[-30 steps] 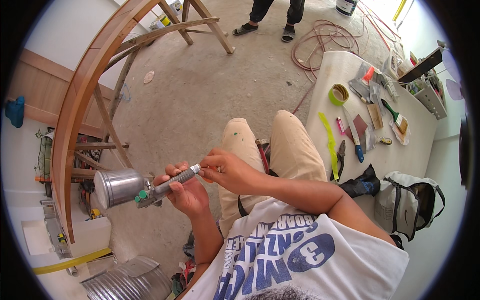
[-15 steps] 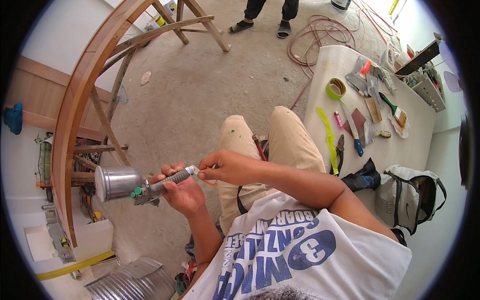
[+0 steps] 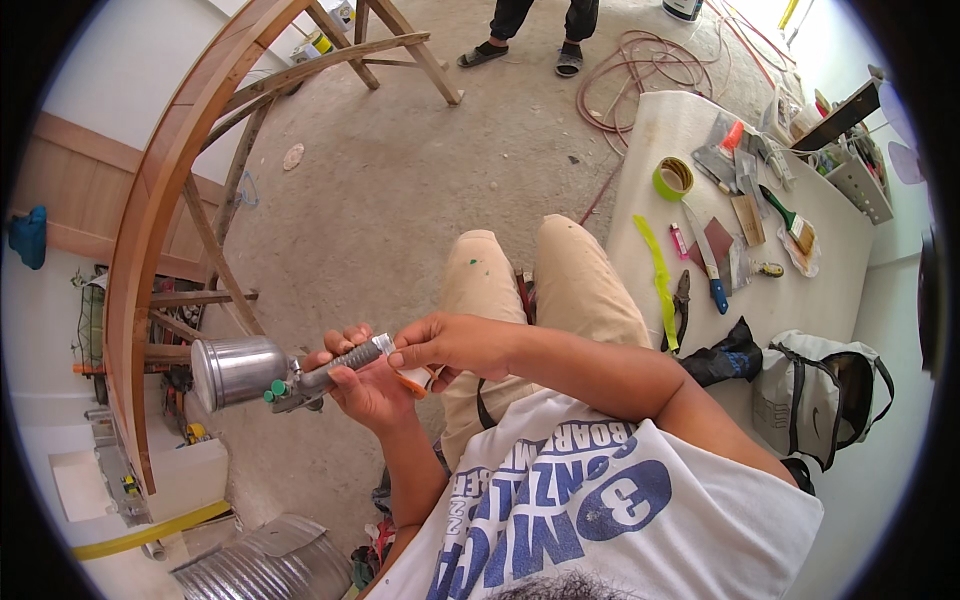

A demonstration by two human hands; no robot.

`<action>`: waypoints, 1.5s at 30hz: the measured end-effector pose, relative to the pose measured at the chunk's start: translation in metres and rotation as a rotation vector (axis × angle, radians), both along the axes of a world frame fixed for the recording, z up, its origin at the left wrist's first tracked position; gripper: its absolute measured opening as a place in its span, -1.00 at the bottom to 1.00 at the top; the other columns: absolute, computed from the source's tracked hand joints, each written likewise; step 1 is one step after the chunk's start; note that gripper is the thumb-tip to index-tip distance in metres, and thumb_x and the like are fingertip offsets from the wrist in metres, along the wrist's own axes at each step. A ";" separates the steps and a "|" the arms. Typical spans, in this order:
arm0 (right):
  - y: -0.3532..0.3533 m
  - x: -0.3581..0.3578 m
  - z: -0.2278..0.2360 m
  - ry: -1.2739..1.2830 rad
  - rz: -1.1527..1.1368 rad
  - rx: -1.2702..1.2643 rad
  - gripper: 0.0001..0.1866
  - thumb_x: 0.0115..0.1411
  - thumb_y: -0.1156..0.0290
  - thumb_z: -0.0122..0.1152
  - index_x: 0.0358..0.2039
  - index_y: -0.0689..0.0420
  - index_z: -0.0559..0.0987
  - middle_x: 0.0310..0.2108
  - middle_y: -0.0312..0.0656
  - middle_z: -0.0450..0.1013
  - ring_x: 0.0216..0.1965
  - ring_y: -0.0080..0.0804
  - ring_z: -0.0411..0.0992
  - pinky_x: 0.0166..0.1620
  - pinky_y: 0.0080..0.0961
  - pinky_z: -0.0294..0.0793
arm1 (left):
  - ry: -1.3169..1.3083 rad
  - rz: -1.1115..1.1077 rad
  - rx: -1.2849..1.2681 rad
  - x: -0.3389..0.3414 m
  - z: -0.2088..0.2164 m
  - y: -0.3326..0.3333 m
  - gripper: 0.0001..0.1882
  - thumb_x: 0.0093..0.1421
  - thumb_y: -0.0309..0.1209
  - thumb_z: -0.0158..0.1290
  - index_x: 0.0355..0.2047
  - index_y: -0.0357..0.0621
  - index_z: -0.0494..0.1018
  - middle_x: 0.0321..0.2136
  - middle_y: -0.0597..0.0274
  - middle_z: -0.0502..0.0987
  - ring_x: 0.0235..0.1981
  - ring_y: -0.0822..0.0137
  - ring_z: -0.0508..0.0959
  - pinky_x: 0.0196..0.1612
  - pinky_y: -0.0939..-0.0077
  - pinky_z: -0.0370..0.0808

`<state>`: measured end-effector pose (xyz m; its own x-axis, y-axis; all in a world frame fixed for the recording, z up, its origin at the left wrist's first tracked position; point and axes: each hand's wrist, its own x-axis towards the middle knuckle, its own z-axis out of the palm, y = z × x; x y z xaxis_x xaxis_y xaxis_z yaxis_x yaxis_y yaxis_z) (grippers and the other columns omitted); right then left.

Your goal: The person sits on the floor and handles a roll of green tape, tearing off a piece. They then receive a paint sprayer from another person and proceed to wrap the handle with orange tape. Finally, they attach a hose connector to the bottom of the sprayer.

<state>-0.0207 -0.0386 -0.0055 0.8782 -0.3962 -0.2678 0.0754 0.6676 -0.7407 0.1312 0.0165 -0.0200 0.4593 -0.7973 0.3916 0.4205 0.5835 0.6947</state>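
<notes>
My left hand [image 3: 376, 398] is wrapped around the grip of a silver spray gun [image 3: 240, 372], which has a metal cup at its left end and green knobs beside the cup. White tape covers the end of the gun's grip, pointing right. My right hand [image 3: 455, 343] pinches at that end with thumb and fingertips, and it holds a small orange-and-white roll of thread seal tape [image 3: 416, 380] partly hidden below the fingers. The gun lies level above the floor, left of my knees.
On the right, a white-topped table [image 3: 640, 290] bears a yellow-green tape roll [image 3: 672, 178], a blue-handled knife [image 3: 717, 290], pliers [image 3: 681, 305] and a paintbrush [image 3: 790, 220]. A grey bag [image 3: 800, 400] stands nearer. Left is a wooden frame [image 3: 135, 250] on trestles. A red hose [image 3: 640, 75] coils behind.
My right hand has turned and dropped slightly around the end of the grip, and the orange-and-white tape roll now shows below it. The gun has barely moved.
</notes>
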 end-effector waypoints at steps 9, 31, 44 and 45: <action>0.007 -0.004 0.008 0.052 -0.117 -0.247 -0.72 0.36 0.15 0.17 -0.34 0.09 0.62 -0.46 -0.39 0.42 -0.37 -0.59 0.39 -0.30 -0.56 0.44 | -0.004 -0.036 -0.001 0.001 -0.005 0.002 -0.66 0.23 -0.25 0.27 -0.03 0.21 0.43 -0.23 0.44 0.48 -0.11 0.38 0.50 0.12 0.28 0.37; 0.039 -0.017 0.023 -0.038 -0.262 -0.532 -0.65 0.32 0.54 0.10 0.11 0.27 0.44 -0.09 -0.23 0.37 -0.13 -0.50 0.41 -0.04 -0.52 0.46 | -0.070 0.080 -0.039 0.002 0.006 -0.004 -0.61 0.19 -0.21 0.31 -0.10 0.13 0.34 -0.27 0.32 0.43 -0.16 0.36 0.40 -0.01 0.32 0.36; 0.037 -0.024 0.040 0.050 -0.300 -0.537 -0.63 0.37 0.34 0.07 0.08 0.33 0.43 -0.32 -0.22 0.47 -0.31 -0.55 0.42 -0.19 -0.53 0.46 | -0.069 0.042 -0.030 0.003 0.003 -0.004 -0.63 0.19 -0.23 0.31 -0.12 0.13 0.35 -0.27 0.37 0.41 -0.16 0.38 0.39 0.01 0.35 0.32; 0.034 -0.024 0.042 0.027 -0.296 -0.465 -0.63 0.37 0.34 0.06 0.07 0.32 0.44 -0.33 -0.23 0.48 -0.32 -0.55 0.43 -0.18 -0.54 0.47 | -0.067 0.035 -0.023 0.003 0.003 -0.004 -0.62 0.18 -0.22 0.32 -0.13 0.13 0.35 -0.27 0.37 0.41 -0.16 0.38 0.39 0.01 0.35 0.33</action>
